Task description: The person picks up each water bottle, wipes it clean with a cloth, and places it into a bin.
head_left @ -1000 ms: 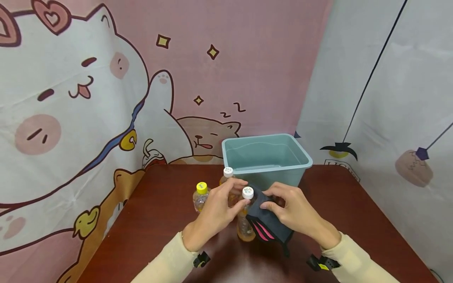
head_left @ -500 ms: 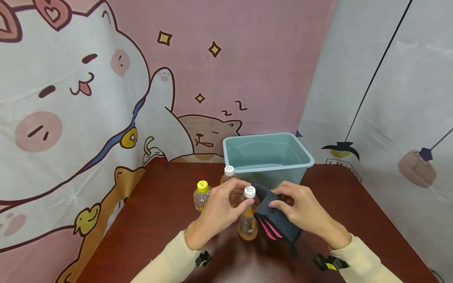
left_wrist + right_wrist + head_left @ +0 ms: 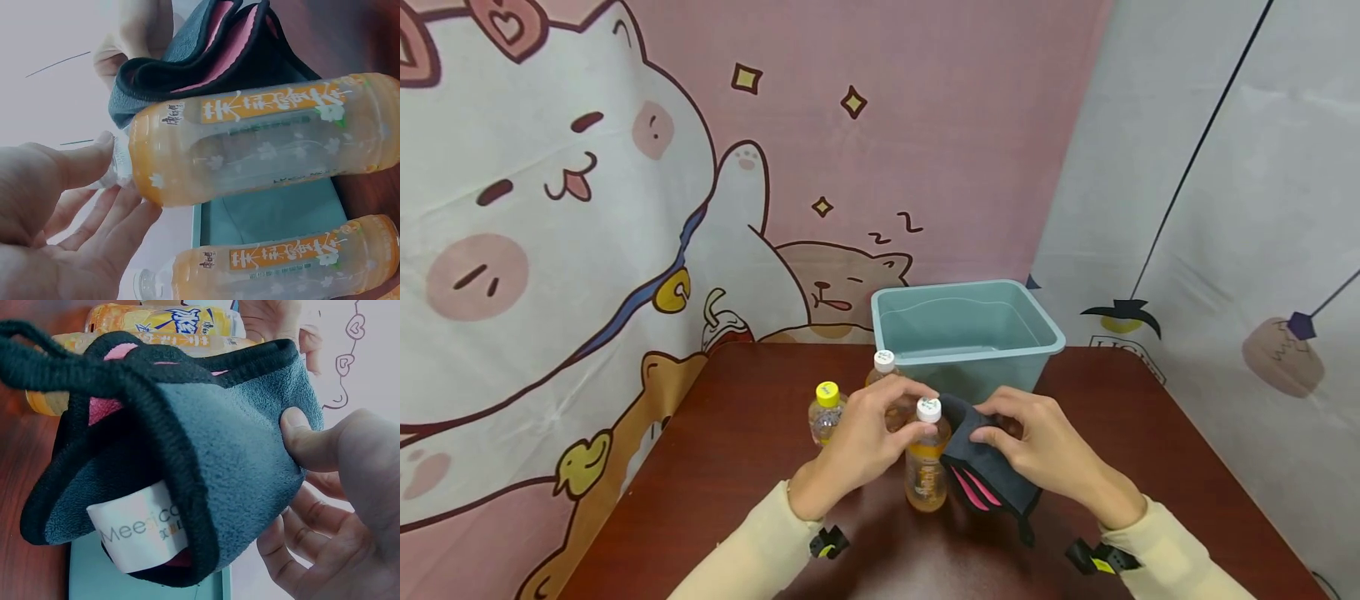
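Observation:
An orange drink bottle with a white cap stands upright on the brown table. My left hand pinches its neck just under the cap. My right hand grips a dark grey cloth with a black edge and pink inside, held against the bottle's right side. A white label shows on the cloth in the right wrist view.
A second orange bottle and a yellow-capped bottle stand just behind my left hand. An empty teal bin sits at the table's back. Printed curtains close off the back and right.
The bottle has shifted slightly while the right hand keeps the cloth against it. Both hands stay in nearly the same place.

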`<state>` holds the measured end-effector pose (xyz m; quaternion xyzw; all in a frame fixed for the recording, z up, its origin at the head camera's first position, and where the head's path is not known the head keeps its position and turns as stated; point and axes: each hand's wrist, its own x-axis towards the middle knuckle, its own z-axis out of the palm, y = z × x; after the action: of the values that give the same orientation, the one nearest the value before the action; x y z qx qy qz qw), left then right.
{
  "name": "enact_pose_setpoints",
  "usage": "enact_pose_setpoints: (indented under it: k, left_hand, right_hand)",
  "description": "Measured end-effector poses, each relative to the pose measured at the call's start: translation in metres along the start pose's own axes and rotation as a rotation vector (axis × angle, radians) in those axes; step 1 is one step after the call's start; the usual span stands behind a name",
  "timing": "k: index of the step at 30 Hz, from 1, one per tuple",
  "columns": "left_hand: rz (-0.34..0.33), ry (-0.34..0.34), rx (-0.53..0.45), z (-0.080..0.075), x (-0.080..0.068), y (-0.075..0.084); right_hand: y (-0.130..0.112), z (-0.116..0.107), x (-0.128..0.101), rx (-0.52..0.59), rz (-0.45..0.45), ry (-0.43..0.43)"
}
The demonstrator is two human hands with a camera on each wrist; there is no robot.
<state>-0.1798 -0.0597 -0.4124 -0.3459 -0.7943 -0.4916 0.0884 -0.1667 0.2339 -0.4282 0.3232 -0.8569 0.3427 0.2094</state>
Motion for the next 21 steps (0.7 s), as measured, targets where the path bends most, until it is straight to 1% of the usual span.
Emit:
enact_pose_setpoints:
  k: [4, 8, 11, 13, 17, 21]
  left_hand:
    - [-0.022, -0.045, -0.043, -0.004, -0.001, -0.001]
    - [-0.009, -0.063, 0.009, -0.006, -0.002, -0.001]
    - [0.007, -0.057, 0.068, -0.006, -0.003, 0.0]
    - [0.008, -0.049, 0.089, -0.006, -0.004, 0.0]
    - [-0.013, -0.037, 0.063, -0.005, -0.003, 0.0]
    - [-0.049, -0.034, 0.035, -0.004, 0.0, -0.001]
  right_hand:
    - [-0.001, -0.001, 0.0, 0.001, -0.005, 0.005]
    - [-0.005, 0.0, 0.002, 0.023, -0.013, 0.007]
    - [-0.009, 0.002, 0.004, 0.042, -0.024, 0.009]
    - [-0.012, 0.004, 0.006, 0.05, -0.034, 0.011]
    - [-0.019, 0.007, 0.011, 0.047, -0.03, 0.012]
    - [-0.024, 0.009, 0.015, 0.046, 0.018, -0.018]
